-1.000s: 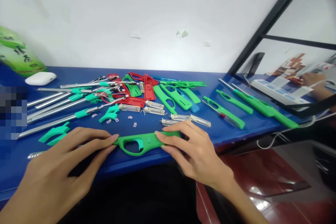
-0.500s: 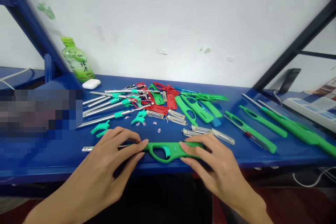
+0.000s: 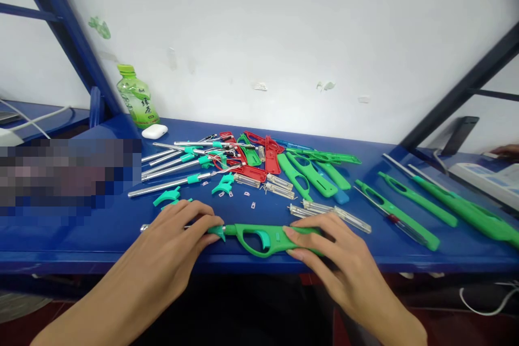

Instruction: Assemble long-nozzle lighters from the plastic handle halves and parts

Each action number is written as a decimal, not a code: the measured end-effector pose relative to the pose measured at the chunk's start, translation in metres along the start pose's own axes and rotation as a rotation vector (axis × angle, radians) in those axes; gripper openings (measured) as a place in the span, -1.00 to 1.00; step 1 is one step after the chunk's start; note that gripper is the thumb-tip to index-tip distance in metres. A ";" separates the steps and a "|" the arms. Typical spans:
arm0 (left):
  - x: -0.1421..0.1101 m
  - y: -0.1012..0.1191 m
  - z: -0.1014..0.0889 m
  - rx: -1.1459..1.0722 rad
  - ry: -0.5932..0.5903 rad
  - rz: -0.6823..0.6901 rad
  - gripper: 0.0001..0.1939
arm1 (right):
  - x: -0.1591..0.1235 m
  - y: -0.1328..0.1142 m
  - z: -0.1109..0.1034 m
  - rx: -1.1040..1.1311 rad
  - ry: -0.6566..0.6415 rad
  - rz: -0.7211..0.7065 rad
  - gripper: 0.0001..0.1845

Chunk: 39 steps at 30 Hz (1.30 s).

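- Bottle (image 3: 140, 98), green, one: capped, upright at the table's back left; level of its contents unclear.
- Case (image 3: 154, 131), white, one: closed, contents hidden, just in front of the bottle.
- Clear tubes (image 3: 279, 190), several: lying mid-table and behind the right hand; too small to tell whether filled.
- Green lighter (image 3: 274, 243), one, with teal trigger (image 3: 265, 239): at the table's front edge, lengthwise between the two hands, narrow end toward the left, handle in the right.
- Left hand (image 3: 172, 243): thumb and fingers pinching a teal collar (image 3: 219, 231) at the lighter's narrow end.
- Right hand (image 3: 344, 251): thumb beneath, fingers above, pinching the handle end.
- Silver rod (image 3: 144, 228), one: tip showing left of the left hand, middle hidden behind it.
- Metal rods (image 3: 162, 188) with teal collars and wires: heaped beyond the left hand.
- Red shells (image 3: 273, 155) and green shells (image 3: 312, 174): grouped at centre back.
- Further green pieces (image 3: 421, 200): laid slantwise, right.
- Table (image 3: 93, 238), blue: beneath all the above.
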State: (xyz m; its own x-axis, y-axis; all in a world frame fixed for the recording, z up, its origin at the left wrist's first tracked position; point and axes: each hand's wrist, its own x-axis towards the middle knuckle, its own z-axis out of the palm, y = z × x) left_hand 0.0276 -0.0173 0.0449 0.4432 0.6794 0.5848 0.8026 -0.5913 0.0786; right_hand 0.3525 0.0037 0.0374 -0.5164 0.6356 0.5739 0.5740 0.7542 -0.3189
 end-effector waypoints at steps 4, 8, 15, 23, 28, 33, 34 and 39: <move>0.006 0.005 0.002 -0.011 -0.008 0.031 -0.78 | 0.001 0.002 -0.001 0.002 -0.013 -0.019 -0.75; -0.001 0.007 0.008 0.021 -0.015 0.006 -0.78 | 0.000 0.004 -0.003 -0.083 -0.082 -0.024 -0.54; -0.009 0.010 0.010 0.023 -0.089 0.017 -0.66 | 0.004 -0.002 -0.003 -0.171 -0.113 -0.042 -0.59; -0.015 0.012 0.011 0.171 0.022 0.161 -0.22 | 0.009 -0.008 -0.007 -0.196 -0.015 -0.169 -0.58; -0.011 0.017 0.013 0.158 0.074 0.179 -0.24 | -0.005 -0.007 -0.002 -0.137 0.038 -0.068 -0.57; 0.001 0.027 0.009 0.134 0.176 0.229 -0.33 | -0.003 -0.006 -0.011 0.011 -0.096 0.064 -0.57; 0.004 0.029 0.007 0.137 0.163 0.243 -0.36 | 0.001 -0.007 -0.013 0.048 -0.134 0.075 -0.56; 0.012 0.030 -0.002 0.159 0.127 0.319 -0.51 | 0.017 -0.010 -0.020 0.200 -0.212 0.113 -0.53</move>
State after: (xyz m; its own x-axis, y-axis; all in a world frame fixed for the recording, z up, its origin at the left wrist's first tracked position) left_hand 0.0565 -0.0279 0.0559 0.6361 0.4071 0.6555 0.6885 -0.6830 -0.2440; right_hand 0.3506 0.0039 0.0653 -0.5894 0.7217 0.3629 0.5096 0.6808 -0.5261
